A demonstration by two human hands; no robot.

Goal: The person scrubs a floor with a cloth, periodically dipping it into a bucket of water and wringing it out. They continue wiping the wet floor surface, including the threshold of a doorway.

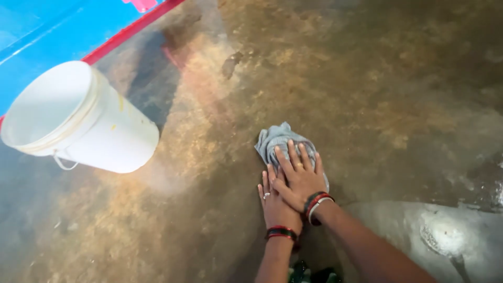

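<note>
1. A white plastic bucket (78, 118) stood far left on the wet brown floor (367, 94), well apart from the hands; its contents were hidden.
2. The left hand (275, 202) lay flat, fingers together.
3. The right hand (299, 175) overlapped it, spread open, pressing a grey cloth (277, 139) bunched just ahead.

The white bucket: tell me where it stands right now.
In the head view the white bucket stands on the wet brown floor at upper left, beside the blue surface, well left of the grey cloth under both hands.
</note>
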